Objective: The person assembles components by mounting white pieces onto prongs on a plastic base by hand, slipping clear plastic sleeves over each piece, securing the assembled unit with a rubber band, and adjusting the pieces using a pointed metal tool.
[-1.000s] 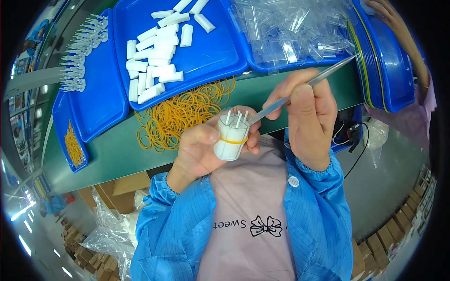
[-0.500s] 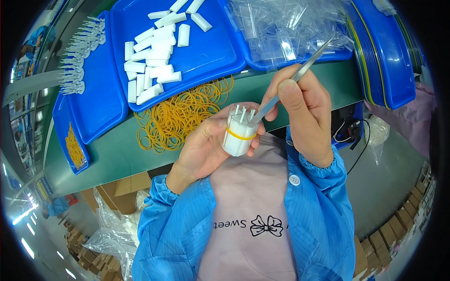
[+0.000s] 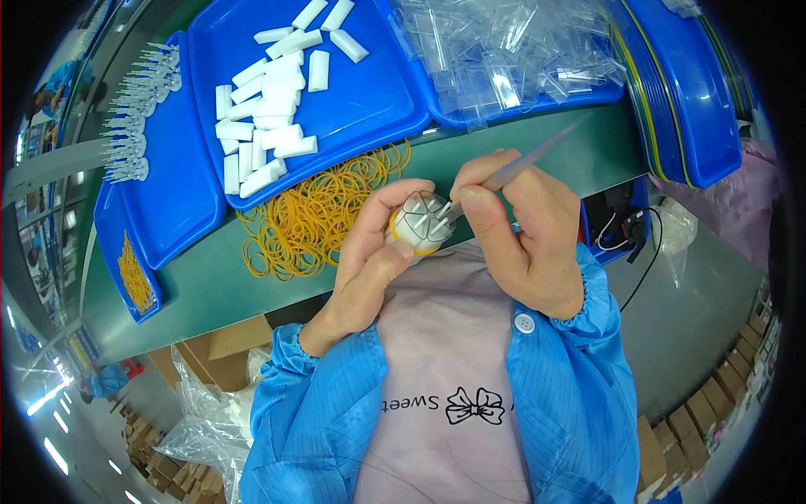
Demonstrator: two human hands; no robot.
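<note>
Between the thumb and fingers of my left hand [image 3: 369, 260] sits a bundle of white blocks in clear plastic sleeves [image 3: 422, 223], with a yellow rubber band round it. Its top end, tilted up toward me, shows several thin white prongs. My right hand [image 3: 527, 231] is closed on metal tweezers [image 3: 525, 162], gripped like a pen. The tweezer tips reach the bundle's top beside the prongs; whether they pinch one I cannot make out. A loose pile of yellow rubber bands [image 3: 315, 214] lies on the green table just beyond my left hand.
A blue tray [image 3: 361, 101] holds white blocks [image 3: 281, 97]; another beside it carries clear plastic sleeves [image 3: 504, 59]. At left are white pronged parts [image 3: 130, 126] and a small tray of short yellow pieces [image 3: 134, 277]. Blue trays [image 3: 688, 101] stack at right. A cardboard box [image 3: 210, 353] stands below.
My left hand has tipped the bundle so its top end faces up toward me. My right hand has come lower and nearer, with the tweezers leaning flatter.
</note>
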